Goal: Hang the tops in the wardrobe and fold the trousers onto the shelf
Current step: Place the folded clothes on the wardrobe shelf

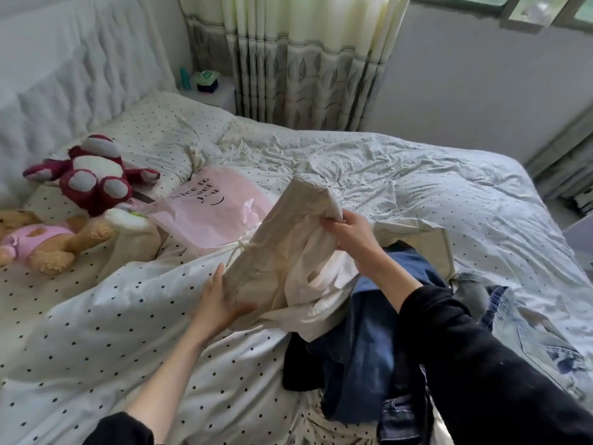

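Cream-coloured trousers [282, 252] are lifted above the bed, partly folded. My right hand [349, 234] grips their upper edge at the right. Along their lower left edge my left hand [218, 303] holds the cloth, fingers under it and thumb on top. Under the trousers lies a pile of clothes: a blue denim garment [372, 348], a dark black garment [301, 364] and light washed jeans [529, 332] to the right.
The bed has a white dotted duvet [128, 316] and pillows [154, 133]. A pink plastic bag [208, 216], a red plush bear [93, 175] and a tan plush bear [54, 242] lie at the left. A curtain [305, 59] and nightstand [211, 91] stand behind.
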A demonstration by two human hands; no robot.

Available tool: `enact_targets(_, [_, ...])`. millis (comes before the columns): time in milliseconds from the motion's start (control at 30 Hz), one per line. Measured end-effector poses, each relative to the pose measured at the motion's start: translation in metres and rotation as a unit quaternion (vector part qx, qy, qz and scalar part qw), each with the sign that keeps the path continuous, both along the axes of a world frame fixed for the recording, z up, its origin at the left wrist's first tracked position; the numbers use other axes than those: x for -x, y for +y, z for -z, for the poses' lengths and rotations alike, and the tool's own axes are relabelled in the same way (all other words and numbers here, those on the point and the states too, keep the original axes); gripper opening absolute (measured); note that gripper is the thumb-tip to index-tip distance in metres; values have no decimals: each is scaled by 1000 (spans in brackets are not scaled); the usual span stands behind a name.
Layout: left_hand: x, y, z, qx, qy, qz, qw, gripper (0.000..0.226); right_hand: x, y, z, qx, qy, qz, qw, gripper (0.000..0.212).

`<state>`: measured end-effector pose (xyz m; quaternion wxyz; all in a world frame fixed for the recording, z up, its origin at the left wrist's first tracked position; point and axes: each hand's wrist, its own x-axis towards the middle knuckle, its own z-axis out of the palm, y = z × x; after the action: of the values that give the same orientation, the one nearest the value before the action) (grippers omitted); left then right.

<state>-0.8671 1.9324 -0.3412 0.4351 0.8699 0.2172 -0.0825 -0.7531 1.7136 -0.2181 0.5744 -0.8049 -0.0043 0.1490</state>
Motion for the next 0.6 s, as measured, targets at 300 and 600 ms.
enact_targets(300, [-30, -10, -84, 88, -225, -113, 964, 54, -29, -9, -49, -5, -23, 39, 999, 12])
enact_targets(600, [-72, 20, -224, -2, -392, -143, 909, 62, -66, 34, -191, -67, -202, 29, 977, 18])
